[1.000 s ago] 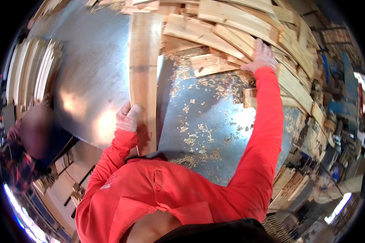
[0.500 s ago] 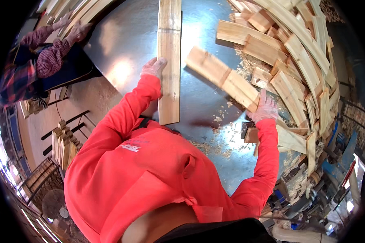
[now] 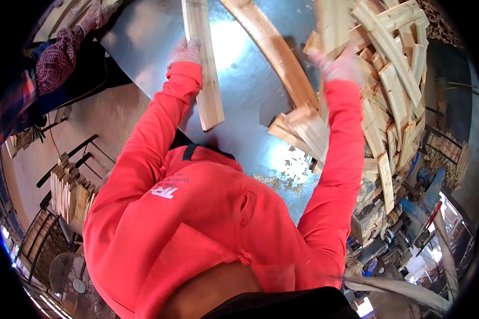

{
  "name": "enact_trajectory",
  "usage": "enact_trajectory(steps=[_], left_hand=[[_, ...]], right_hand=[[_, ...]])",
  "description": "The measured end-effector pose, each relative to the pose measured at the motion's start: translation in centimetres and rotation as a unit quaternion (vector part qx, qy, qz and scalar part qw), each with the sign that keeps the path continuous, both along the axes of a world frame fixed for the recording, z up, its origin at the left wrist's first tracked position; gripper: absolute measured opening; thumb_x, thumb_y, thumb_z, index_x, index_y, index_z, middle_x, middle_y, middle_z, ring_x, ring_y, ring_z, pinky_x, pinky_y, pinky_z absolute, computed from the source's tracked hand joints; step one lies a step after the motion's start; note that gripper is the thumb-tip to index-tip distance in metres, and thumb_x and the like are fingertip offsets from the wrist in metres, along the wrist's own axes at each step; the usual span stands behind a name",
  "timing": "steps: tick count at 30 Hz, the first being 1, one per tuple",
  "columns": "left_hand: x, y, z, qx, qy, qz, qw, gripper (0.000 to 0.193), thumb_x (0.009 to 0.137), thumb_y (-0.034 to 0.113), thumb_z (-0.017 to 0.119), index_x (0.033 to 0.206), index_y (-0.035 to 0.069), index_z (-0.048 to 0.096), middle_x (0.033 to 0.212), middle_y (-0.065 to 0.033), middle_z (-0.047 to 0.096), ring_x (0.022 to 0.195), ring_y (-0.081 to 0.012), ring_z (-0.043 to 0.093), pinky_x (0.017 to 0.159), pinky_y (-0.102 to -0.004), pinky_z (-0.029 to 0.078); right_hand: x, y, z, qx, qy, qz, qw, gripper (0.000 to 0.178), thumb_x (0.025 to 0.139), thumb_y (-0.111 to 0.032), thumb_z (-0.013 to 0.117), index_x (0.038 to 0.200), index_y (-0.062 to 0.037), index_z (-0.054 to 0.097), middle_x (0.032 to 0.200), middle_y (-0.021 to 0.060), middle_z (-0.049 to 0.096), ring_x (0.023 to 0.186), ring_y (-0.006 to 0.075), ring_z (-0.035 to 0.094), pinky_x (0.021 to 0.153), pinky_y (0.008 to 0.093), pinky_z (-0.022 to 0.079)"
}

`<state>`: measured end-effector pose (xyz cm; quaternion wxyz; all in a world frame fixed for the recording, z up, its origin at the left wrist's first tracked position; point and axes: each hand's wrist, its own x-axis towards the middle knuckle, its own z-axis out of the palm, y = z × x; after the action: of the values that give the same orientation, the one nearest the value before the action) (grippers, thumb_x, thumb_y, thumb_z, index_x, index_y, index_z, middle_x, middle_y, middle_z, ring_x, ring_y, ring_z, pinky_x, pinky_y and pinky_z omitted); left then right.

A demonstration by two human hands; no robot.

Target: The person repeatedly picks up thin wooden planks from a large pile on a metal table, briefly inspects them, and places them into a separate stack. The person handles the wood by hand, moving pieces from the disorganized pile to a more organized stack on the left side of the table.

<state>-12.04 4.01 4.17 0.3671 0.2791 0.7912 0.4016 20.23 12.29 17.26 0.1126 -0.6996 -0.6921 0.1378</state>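
In apparent board sorting, the left hand (image 3: 185, 52) grips a pale plank (image 3: 207, 77) over the metal bench (image 3: 250, 114); whether the blurred right hand (image 3: 338, 66) is closed I cannot tell; the next move needs clearance from the board pile (image 3: 393, 90).

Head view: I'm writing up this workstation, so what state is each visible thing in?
Left hand: closed on the left plank's edge
Left plank: gripped, far end out of frame
Right hand: blurred, at the upright-looking plank; grip unclear
Middle plank: slanted across the metal tabletop
Plank pile: jumbled
Wood shavings: scattered
Fan: running or not, unclear
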Motion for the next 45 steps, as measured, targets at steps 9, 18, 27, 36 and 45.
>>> enact_trajectory(steps=[9,18,27,36,45], left_hand=[[0.5,2.1,2.3,0.255,0.039,-0.132,0.957,0.046,0.089,0.032,0.061,0.124,0.003,0.057,0.107,-0.0144,0.067,0.096,-0.0227,0.062,0.085,-0.0327,0.048],[-0.1,0.8,-6.4,-0.074,0.056,-0.284,0.954,0.071,0.075,0.037,0.076,0.131,0.003,0.049,0.112,-0.0223,0.063,0.099,-0.0322,0.063,0.089,-0.0377,0.048],[-2.1,-1.7,0.2,0.06,-0.098,-0.122,0.986,0.044,0.08,0.021,0.074,0.118,0.004,0.059,0.097,-0.009,0.067,0.084,-0.0177,0.064,0.073,-0.0297,0.052],[0.2,1.7,-6.5,-0.062,0.051,-0.238,0.968,0.06,0.075,0.04,0.077,0.118,0.003,0.058,0.107,-0.0115,0.066,0.092,-0.0222,0.063,0.082,-0.0341,0.049],[-1.3,1.0,1.2,-0.11,0.096,-0.27,0.952,0.05,0.075,0.024,0.079,0.113,0.001,0.057,0.095,-0.0094,0.069,0.082,-0.0218,0.066,0.075,-0.0344,0.052]], right_hand=[[-8.6,10.6,-4.8,-0.307,0.661,0.002,0.685,0.057,0.085,-0.056,0.058,0.115,-0.0071,0.059,0.089,0.0148,0.066,0.082,0.0353,0.064,0.076,0.042,0.052],[-6.9,-3.4,-14.5,0.011,-0.024,0.061,0.998,0.113,0.067,-0.068,0.069,0.147,-0.0039,0.022,0.135,0.0273,0.047,0.122,0.0413,0.049,0.099,0.0465,0.041],[-5.5,-2.7,-13.9,-0.079,0.073,-0.037,0.994,0.056,0.087,-0.053,0.054,0.121,-0.0087,0.057,0.087,0.0218,0.066,0.082,0.0388,0.064,0.081,0.0463,0.051],[-12.2,-16.8,-7.5,-0.21,0.224,0.092,0.947,0.072,0.086,-0.054,0.053,0.136,-0.0035,0.043,0.129,0.0246,0.052,0.118,0.0394,0.053,0.099,0.0459,0.043],[15.7,-31.3,-13.1,0.017,-0.291,0.229,0.929,0.095,0.063,-0.038,0.079,0.144,-0.0141,0.035,0.129,0.0142,0.05,0.123,0.0345,0.046,0.107,0.0467,0.034]])
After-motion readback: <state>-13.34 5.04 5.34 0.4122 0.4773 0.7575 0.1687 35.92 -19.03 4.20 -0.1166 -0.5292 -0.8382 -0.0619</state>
